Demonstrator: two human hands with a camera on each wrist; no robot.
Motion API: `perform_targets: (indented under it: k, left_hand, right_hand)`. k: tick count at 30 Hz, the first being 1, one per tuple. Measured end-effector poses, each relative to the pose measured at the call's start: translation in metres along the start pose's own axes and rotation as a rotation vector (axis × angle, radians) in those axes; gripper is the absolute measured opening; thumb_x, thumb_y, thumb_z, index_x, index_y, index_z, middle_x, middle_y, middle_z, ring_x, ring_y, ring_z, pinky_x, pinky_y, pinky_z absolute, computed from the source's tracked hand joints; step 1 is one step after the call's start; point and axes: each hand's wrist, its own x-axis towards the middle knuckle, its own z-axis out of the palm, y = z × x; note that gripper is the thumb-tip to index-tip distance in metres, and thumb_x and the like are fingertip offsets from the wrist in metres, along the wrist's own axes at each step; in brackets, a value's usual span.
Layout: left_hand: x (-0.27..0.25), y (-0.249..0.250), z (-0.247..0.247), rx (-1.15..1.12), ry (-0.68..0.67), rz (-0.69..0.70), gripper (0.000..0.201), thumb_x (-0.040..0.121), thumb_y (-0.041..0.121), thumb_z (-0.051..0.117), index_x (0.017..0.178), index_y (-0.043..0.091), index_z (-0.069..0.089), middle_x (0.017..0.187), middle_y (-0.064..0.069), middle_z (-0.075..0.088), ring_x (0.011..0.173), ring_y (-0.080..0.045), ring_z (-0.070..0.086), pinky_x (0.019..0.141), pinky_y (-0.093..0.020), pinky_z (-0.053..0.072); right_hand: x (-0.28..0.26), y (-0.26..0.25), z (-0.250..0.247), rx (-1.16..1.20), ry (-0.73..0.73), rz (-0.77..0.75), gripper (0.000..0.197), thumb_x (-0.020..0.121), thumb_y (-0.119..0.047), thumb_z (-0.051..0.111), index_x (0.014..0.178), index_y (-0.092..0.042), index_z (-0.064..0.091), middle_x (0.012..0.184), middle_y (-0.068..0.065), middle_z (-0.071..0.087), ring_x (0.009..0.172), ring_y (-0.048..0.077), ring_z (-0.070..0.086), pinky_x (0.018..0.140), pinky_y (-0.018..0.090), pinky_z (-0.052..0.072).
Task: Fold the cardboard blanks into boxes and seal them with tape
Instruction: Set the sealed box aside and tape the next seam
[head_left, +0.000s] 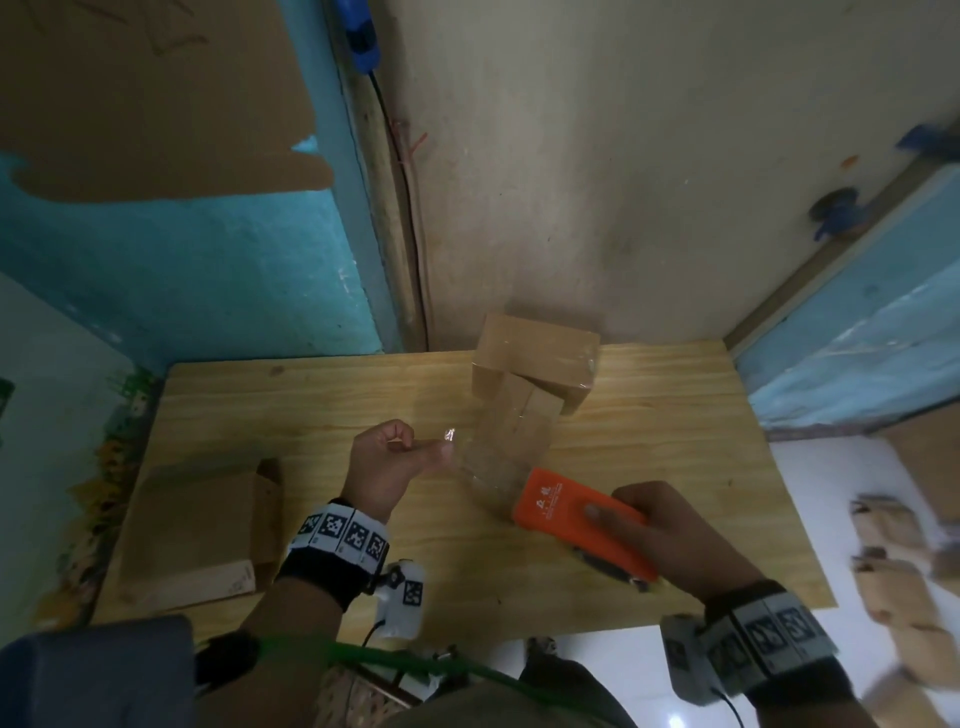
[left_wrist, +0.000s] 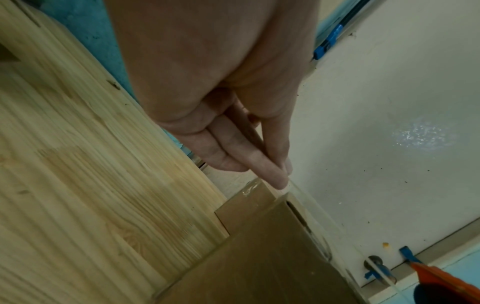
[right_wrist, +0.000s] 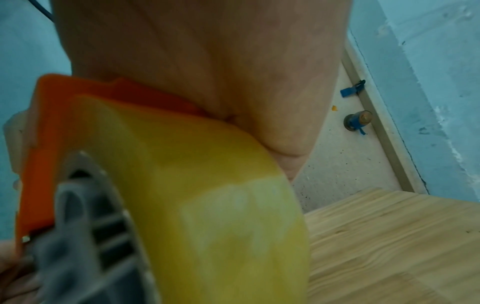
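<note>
Clear packing tape (head_left: 488, 467), stretching above the wooden table (head_left: 311, 395) between left hand (head_left: 387, 467), pinching its free end, and orange tape dispenser (head_left: 576, 514), clamped in right hand (head_left: 670, 530). Likely handling light, limp, sticky; best held taut by the edge. Folded cardboard box (head_left: 519, 415) standing just beyond the strip.

Head view showing the whole strip; right wrist view revealing the yellowish tape roll (right_wrist: 221, 205); left wrist view showing fingertips (left_wrist: 275, 174) pressing together.

Right hand (head_left: 670, 535) fingers behind the orange tape dispenser (head_left: 582, 519); floor boxes (head_left: 898, 571) blurred, cut off.
</note>
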Motion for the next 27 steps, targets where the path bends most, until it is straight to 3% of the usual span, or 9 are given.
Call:
perform_targets:
  k: [4,8,10,13,17,19,21,23,27]
  left_hand:
    - [0.005,0.001,-0.003,0.022,0.017,-0.029,0.049,0.066,0.001,0.093,0.067,0.017,0.046,0.09,-0.03,0.074,0.088,-0.041,0.076,0.081,-0.039,0.059]
    - [0.006,-0.007,-0.003,0.028,-0.004,-0.031,0.048,0.065,0.001,0.093,0.065,0.016,0.047,0.086,-0.032,0.074,0.083,-0.042,0.076,0.091,-0.053,0.059]
    - [0.006,-0.011,0.0,0.042,0.013,-0.04,0.047,0.068,-0.002,0.091,0.065,0.015,0.047,0.083,-0.029,0.074,0.081,-0.04,0.077,0.085,-0.046,0.06]
    - [0.008,-0.016,0.004,0.04,0.009,-0.103,0.047,0.072,0.0,0.089,0.065,0.016,0.045,0.087,-0.03,0.075,0.084,-0.038,0.077,0.065,-0.029,0.056]
    - [0.01,-0.019,0.007,0.099,-0.022,-0.199,0.039,0.077,0.004,0.088,0.071,0.013,0.05,0.086,-0.023,0.077,0.087,-0.031,0.078,0.065,-0.029,0.055]
    - [0.012,-0.022,0.009,0.162,-0.008,-0.161,0.031,0.074,-0.003,0.086,0.069,0.006,0.058,0.083,-0.021,0.076,0.082,-0.031,0.076,0.06,-0.03,0.057]
    - [0.011,-0.025,0.01,0.284,0.003,-0.075,0.026,0.072,-0.001,0.087,0.067,0.005,0.063,0.082,-0.011,0.075,0.079,-0.022,0.074,0.069,-0.033,0.061]
    - [0.01,-0.028,0.013,0.426,-0.004,0.01,0.022,0.073,0.011,0.088,0.072,0.011,0.066,0.086,-0.002,0.074,0.079,-0.016,0.074,0.077,-0.033,0.059]
    - [0.007,-0.032,0.022,0.601,-0.021,0.098,0.018,0.084,0.018,0.079,0.081,0.023,0.062,0.087,0.005,0.071,0.076,-0.013,0.071,0.071,-0.032,0.054]
  right_hand:
    - [0.001,-0.002,0.004,-0.025,0.022,-0.005,0.051,0.097,-0.05,0.069,0.096,0.001,0.073,0.083,0.013,0.08,0.07,0.039,0.077,0.06,0.046,0.059]
    - [0.004,0.002,0.004,-0.031,0.04,-0.009,0.052,0.094,-0.053,0.07,0.094,-0.001,0.074,0.081,0.012,0.08,0.067,0.038,0.076,0.056,0.043,0.058]
    - [0.005,0.005,0.003,-0.035,0.047,-0.009,0.054,0.094,-0.055,0.071,0.092,-0.001,0.074,0.08,0.014,0.079,0.067,0.041,0.076,0.056,0.045,0.058]
    - [0.008,0.008,0.003,-0.093,0.073,-0.018,0.054,0.093,-0.056,0.073,0.085,-0.003,0.074,0.074,0.016,0.076,0.06,0.041,0.073,0.052,0.043,0.058]
    - [0.013,0.01,0.005,-0.162,0.084,-0.029,0.051,0.093,-0.054,0.073,0.081,-0.004,0.072,0.071,0.016,0.072,0.057,0.036,0.071,0.05,0.046,0.06]
    - [0.014,0.014,0.005,-0.183,0.082,-0.044,0.052,0.093,-0.054,0.073,0.079,-0.004,0.072,0.072,0.018,0.071,0.057,0.036,0.071,0.05,0.05,0.06]
    - [0.015,0.019,0.005,-0.194,0.082,-0.051,0.055,0.093,-0.058,0.072,0.079,-0.004,0.071,0.072,0.019,0.07,0.057,0.035,0.071,0.051,0.053,0.06]
    - [0.016,0.023,0.004,-0.215,0.085,-0.062,0.063,0.09,-0.067,0.069,0.08,-0.004,0.072,0.074,0.018,0.07,0.058,0.033,0.071,0.053,0.054,0.059]
    - [0.018,0.024,0.005,-0.222,0.079,-0.074,0.065,0.09,-0.068,0.068,0.082,-0.004,0.072,0.075,0.018,0.071,0.059,0.033,0.071,0.053,0.053,0.059]
